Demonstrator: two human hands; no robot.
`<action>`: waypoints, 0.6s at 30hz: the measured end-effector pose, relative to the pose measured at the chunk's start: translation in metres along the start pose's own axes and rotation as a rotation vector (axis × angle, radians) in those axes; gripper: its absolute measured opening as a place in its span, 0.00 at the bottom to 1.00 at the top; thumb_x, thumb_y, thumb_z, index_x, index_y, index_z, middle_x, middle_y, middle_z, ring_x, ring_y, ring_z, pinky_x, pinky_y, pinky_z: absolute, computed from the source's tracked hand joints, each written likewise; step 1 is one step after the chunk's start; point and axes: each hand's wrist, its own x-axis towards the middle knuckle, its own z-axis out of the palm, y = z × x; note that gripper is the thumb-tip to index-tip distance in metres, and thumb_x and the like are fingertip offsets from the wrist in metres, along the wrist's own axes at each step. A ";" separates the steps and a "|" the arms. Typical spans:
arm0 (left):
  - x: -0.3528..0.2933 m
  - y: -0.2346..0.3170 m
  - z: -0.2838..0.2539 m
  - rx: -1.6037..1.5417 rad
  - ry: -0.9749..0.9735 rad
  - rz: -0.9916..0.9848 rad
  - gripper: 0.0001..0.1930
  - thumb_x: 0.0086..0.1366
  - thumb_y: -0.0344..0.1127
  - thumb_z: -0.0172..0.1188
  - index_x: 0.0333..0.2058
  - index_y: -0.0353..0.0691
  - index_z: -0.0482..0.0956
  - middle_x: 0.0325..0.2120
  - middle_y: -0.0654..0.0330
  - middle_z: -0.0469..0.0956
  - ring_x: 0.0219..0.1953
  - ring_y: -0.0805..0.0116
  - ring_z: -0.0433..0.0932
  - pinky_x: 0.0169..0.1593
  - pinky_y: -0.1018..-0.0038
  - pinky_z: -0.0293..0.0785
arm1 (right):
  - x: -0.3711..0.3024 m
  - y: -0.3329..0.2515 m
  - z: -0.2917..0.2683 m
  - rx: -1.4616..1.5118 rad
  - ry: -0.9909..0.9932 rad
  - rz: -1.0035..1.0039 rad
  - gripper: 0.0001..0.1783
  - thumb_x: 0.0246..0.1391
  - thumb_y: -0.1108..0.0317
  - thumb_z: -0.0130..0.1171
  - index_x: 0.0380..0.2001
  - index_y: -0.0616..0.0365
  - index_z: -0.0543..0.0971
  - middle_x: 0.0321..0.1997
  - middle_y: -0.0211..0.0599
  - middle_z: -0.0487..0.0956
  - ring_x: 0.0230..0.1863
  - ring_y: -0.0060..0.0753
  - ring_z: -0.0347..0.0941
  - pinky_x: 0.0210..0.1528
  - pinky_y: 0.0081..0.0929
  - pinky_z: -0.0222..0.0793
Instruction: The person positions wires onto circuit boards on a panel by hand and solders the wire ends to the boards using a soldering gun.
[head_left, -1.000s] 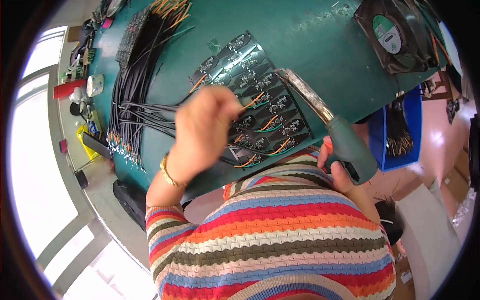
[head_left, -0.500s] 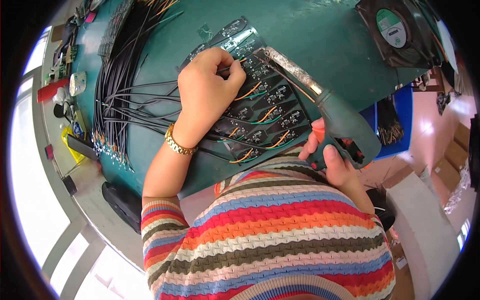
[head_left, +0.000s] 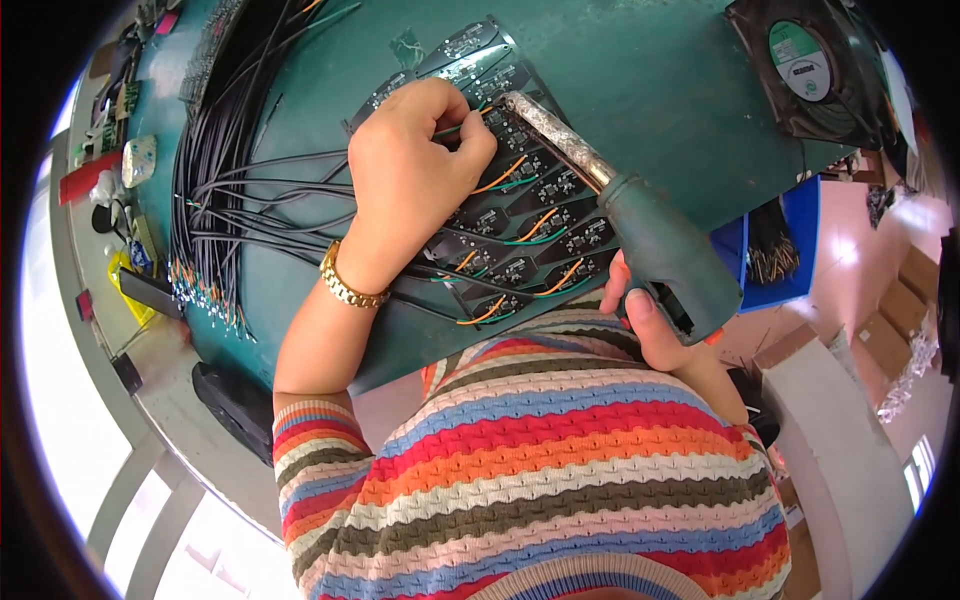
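My left hand (head_left: 415, 165) is closed in a pinch on a black cable, near its orange wire (head_left: 487, 110), over a panel of black circuit boards (head_left: 530, 187). My right hand (head_left: 650, 325) grips the handle of a dark green soldering gun (head_left: 665, 245). The gun's metal barrel slants up and left, with its tip at the end of that orange wire, close to my left fingertips; whether they touch is too small to tell. On the nearer boards, several cables end in orange and green wires (head_left: 537, 228) lying on the boards.
A thick bundle of black cables (head_left: 215, 150) lies on the green table (head_left: 650, 80) to the left. A black fan (head_left: 795, 65) stands at the far right. Beyond the table's right edge is a blue bin (head_left: 805, 235) with more cables. Cardboard boxes (head_left: 885, 340) are on the floor.
The soldering gun has moved left and turned slightly, bringing its tip against or close to the wire by my left fingers. My left hand keeps its pinch. The whole view has shifted a little.
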 end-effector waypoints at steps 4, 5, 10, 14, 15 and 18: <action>0.000 -0.001 0.001 0.016 -0.007 -0.013 0.05 0.47 0.28 0.62 0.20 0.39 0.74 0.18 0.60 0.74 0.20 0.65 0.74 0.25 0.72 0.70 | 0.001 0.002 0.000 -0.049 0.009 -0.072 0.22 0.57 0.52 0.49 0.43 0.62 0.71 0.24 0.36 0.74 0.27 0.26 0.69 0.33 0.26 0.64; 0.000 -0.001 0.001 0.010 -0.008 -0.005 0.05 0.47 0.29 0.62 0.20 0.39 0.74 0.18 0.60 0.74 0.20 0.65 0.74 0.25 0.72 0.70 | 0.000 0.004 0.001 -0.062 0.028 -0.077 0.22 0.57 0.53 0.49 0.42 0.62 0.72 0.23 0.36 0.74 0.27 0.26 0.69 0.32 0.26 0.64; 0.000 -0.003 0.002 0.004 0.012 0.015 0.05 0.46 0.29 0.62 0.20 0.39 0.74 0.19 0.60 0.74 0.21 0.64 0.74 0.25 0.72 0.70 | 0.002 0.007 0.002 -0.171 0.034 -0.173 0.21 0.57 0.54 0.49 0.43 0.62 0.70 0.23 0.37 0.74 0.25 0.27 0.69 0.29 0.26 0.65; 0.000 -0.001 0.001 0.011 -0.003 0.004 0.05 0.47 0.29 0.62 0.20 0.39 0.74 0.19 0.60 0.74 0.21 0.64 0.74 0.26 0.71 0.71 | -0.005 0.009 0.005 -0.010 0.078 -0.092 0.23 0.56 0.54 0.49 0.46 0.63 0.68 0.23 0.38 0.74 0.24 0.27 0.69 0.28 0.26 0.65; 0.000 0.000 0.000 0.014 -0.016 -0.012 0.05 0.47 0.29 0.62 0.20 0.39 0.74 0.20 0.60 0.75 0.21 0.63 0.75 0.26 0.71 0.71 | -0.005 0.010 0.004 -0.004 0.071 -0.106 0.24 0.56 0.54 0.50 0.47 0.63 0.68 0.23 0.39 0.74 0.24 0.27 0.69 0.28 0.25 0.65; -0.001 0.000 0.001 0.012 -0.013 -0.016 0.05 0.47 0.29 0.62 0.20 0.39 0.74 0.20 0.60 0.75 0.21 0.63 0.75 0.26 0.71 0.71 | -0.007 0.011 0.001 0.013 0.055 -0.149 0.28 0.55 0.52 0.50 0.51 0.63 0.67 0.24 0.40 0.73 0.24 0.27 0.70 0.28 0.25 0.65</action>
